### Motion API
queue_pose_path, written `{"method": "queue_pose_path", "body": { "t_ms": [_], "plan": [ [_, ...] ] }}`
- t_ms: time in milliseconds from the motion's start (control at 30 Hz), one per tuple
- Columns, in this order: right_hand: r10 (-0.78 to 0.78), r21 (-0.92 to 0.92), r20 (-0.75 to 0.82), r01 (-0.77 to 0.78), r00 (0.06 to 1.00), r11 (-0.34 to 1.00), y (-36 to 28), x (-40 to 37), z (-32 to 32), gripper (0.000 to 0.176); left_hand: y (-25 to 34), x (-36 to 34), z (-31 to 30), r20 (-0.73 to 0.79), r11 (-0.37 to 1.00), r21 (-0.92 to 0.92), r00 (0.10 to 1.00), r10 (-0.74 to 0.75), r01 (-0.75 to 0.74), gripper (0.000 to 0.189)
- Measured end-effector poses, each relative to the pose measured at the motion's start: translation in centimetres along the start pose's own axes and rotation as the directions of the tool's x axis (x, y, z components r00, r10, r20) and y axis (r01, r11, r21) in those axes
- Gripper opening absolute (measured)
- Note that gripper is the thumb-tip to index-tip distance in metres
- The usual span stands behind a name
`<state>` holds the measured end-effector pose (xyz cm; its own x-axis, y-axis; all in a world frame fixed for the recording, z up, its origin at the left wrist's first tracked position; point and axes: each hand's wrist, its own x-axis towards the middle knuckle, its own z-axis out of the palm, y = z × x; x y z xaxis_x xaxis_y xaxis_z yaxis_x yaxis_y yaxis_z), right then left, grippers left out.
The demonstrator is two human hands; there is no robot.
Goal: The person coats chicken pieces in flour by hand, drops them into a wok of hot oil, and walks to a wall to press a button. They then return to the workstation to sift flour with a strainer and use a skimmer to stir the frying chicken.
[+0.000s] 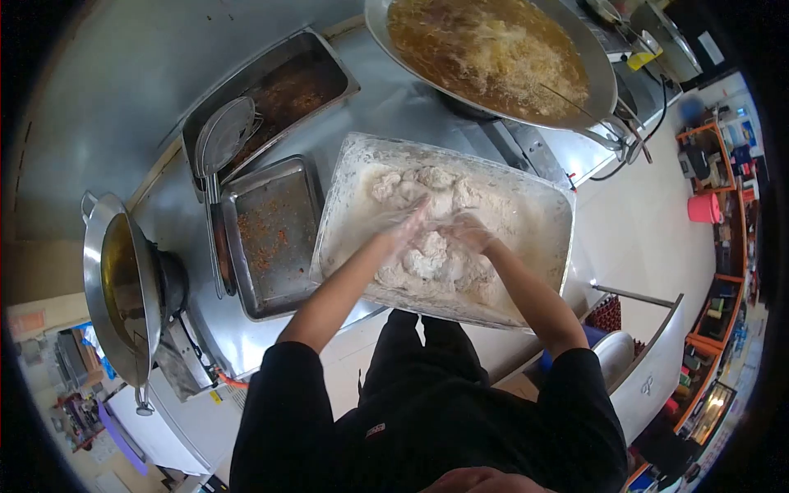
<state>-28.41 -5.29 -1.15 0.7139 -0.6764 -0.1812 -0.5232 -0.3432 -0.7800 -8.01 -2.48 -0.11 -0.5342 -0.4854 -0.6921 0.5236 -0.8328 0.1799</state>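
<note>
A large rectangular metal tray [339,177] of white flour [534,226] lies in front of me, with several flour-coated lumps of food in it. My left hand [406,222] reaches into the middle, its fingers stretched out and dusted white. Opposite it, my right hand [468,231] is over the flour with its fingers apart and partly blurred. Between and below the hands sits a coated lump [433,253]; another lump [436,177] is beyond them. Both hands seem to have thin clear gloves on. I see neither hand gripping a lump.
A wide wok [604,78] of bubbling oil stands at the far right. Left of the flour lie a shallow crumb-strewn tray [311,185] and a deeper pan [333,62] with a strainer [226,135] across it. Another wok [148,246] holds oil at far left.
</note>
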Motion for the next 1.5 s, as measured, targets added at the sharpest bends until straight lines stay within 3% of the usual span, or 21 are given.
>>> {"method": "queue_pose_path", "body": {
  "t_ms": [33, 67, 233, 267, 333, 367, 433, 500, 533, 600, 700, 800, 933, 1000, 1033, 1100, 1167, 1267, 1333, 1367, 1500],
  "plan": [
    [0.035, -0.024, 0.017, -0.035, 0.999, 0.999, -0.8, 0.4, 0.3, 0.026, -0.2, -0.1, 2.8, -0.084, 0.874, 0.486, 0.993, 0.082, -0.031, 0.074],
    [0.070, -0.055, 0.037, -0.067, 0.997, 0.996, -1.1, 0.7, 0.2, 0.027, -0.8, 1.3, 2.9, -0.117, 0.781, 0.623, 0.982, 0.150, -0.045, 0.076],
    [-0.038, -0.573, 0.045, 0.057, 0.998, 0.817, 2.3, 2.3, 3.6, 0.022, -2.6, 11.1, -4.9, -0.118, 0.832, 0.542, 0.970, 0.212, -0.116, 0.085],
    [0.088, -0.443, 0.034, -0.064, 0.996, 0.894, 0.2, 1.6, 2.3, 0.023, -3.0, 13.1, -6.9, -0.109, 0.846, 0.522, 0.975, 0.196, -0.112, 0.087],
    [0.328, -0.153, 0.072, -0.315, 0.942, 0.937, -5.8, 0.0, -2.0, 0.028, -2.6, 8.9, -4.0, -0.102, 0.792, 0.587, 0.954, 0.282, -0.171, 0.086],
    [0.381, 0.129, -0.002, -0.378, 0.924, 0.917, -0.8, -0.5, -0.1, 0.037, -2.2, 6.3, -2.7, -0.095, 0.758, 0.618, 0.938, 0.333, -0.207, 0.085],
    [0.392, 0.433, 0.086, -0.389, 0.916, 0.813, 1.8, -3.7, -1.7, 0.053, -1.2, 1.2, -1.7, -0.099, 0.704, 0.672, 0.915, 0.392, -0.229, 0.084],
    [0.328, 0.266, 0.311, -0.413, 0.892, 0.871, 0.7, -6.7, -6.4, 0.059, 0.5, -2.2, -2.9, -0.107, 0.642, 0.737, 0.901, 0.420, -0.211, 0.082],
    [0.349, 0.069, 0.397, -0.407, 0.849, 0.911, 2.5, -8.8, -6.9, 0.058, 1.0, -3.5, -3.9, -0.117, 0.601, 0.779, 0.901, 0.419, -0.178, 0.082],
    [0.416, 0.062, 0.395, -0.476, 0.819, 0.877, 3.8, -10.0, -6.5, 0.060, 2.3, -4.5, -5.5, -0.104, 0.470, 0.876, 0.910, 0.401, -0.107, 0.081],
    [0.576, 0.507, 0.352, -0.668, 0.738, 0.545, 1.3, -11.1, -1.9, 0.066, 2.3, -4.2, -6.4, -0.052, 0.201, 0.980, 0.955, 0.293, -0.008, 0.079],
    [0.598, 0.581, 0.489, -0.748, 0.635, 0.320, -0.8, -9.2, -0.7, 0.068, 0.8, -2.8, -6.0, 0.014, 0.012, 1.000, 0.986, 0.165, -0.016, 0.077],
    [0.450, 0.671, 0.617, -0.730, 0.646, 0.129, 3.2, -6.8, 4.4, 0.068, -2.3, 0.7, -5.3, 0.073, -0.078, 0.995, 0.992, 0.099, -0.066, 0.074],
    [0.429, 0.696, 0.595, -0.702, 0.680, 0.148, 2.4, -5.2, 4.3, 0.064, -3.4, 2.5, -5.1, 0.096, -0.071, 0.994, 0.990, 0.108, -0.089, 0.073],
    [0.429, 0.719, 0.526, -0.654, 0.734, 0.237, 0.4, -5.3, 3.9, 0.059, -3.8, 2.8, -5.1, 0.099, -0.059, 0.994, 0.989, 0.114, -0.093, 0.073],
    [0.459, 0.750, 0.485, -0.624, 0.744, 0.219, -3.7, -4.9, 2.0, 0.050, -4.4, 3.3, -4.9, 0.109, -0.044, 0.994, 0.987, 0.120, -0.104, 0.071],
    [0.436, 0.557, 0.468, -0.640, 0.768, 0.529, -2.1, -4.6, 2.0, 0.048, -4.4, 3.2, -5.0, 0.114, -0.044, 0.993, 0.984, 0.137, -0.109, 0.070],
    [0.342, 0.571, 0.285, -0.445, 0.895, 0.689, -2.2, -4.9, 0.5, 0.039, -3.5, 2.9, -5.0, 0.131, -0.043, 0.991, 0.969, 0.210, -0.125, 0.069],
    [0.169, 0.305, 0.011, -0.164, 0.986, 0.938, -0.1, -6.6, 0.5, 0.031, -2.8, 2.0, -4.7, 0.141, -0.040, 0.990, 0.954, 0.265, -0.135, 0.067],
    [0.133, 0.179, -0.093, -0.115, 0.987, 0.977, 0.4, -7.4, 0.2, 0.029, -2.7, 1.4, -4.6, 0.144, -0.045, 0.990, 0.944, 0.297, -0.137, 0.067],
    [0.084, -0.266, -0.552, -0.270, 0.829, 0.925, -6.0, -8.2, -3.7, 0.019, -1.0, -1.8, -5.1, 0.179, -0.103, 0.984, 0.873, 0.455, -0.148, 0.065]
  ]
}}
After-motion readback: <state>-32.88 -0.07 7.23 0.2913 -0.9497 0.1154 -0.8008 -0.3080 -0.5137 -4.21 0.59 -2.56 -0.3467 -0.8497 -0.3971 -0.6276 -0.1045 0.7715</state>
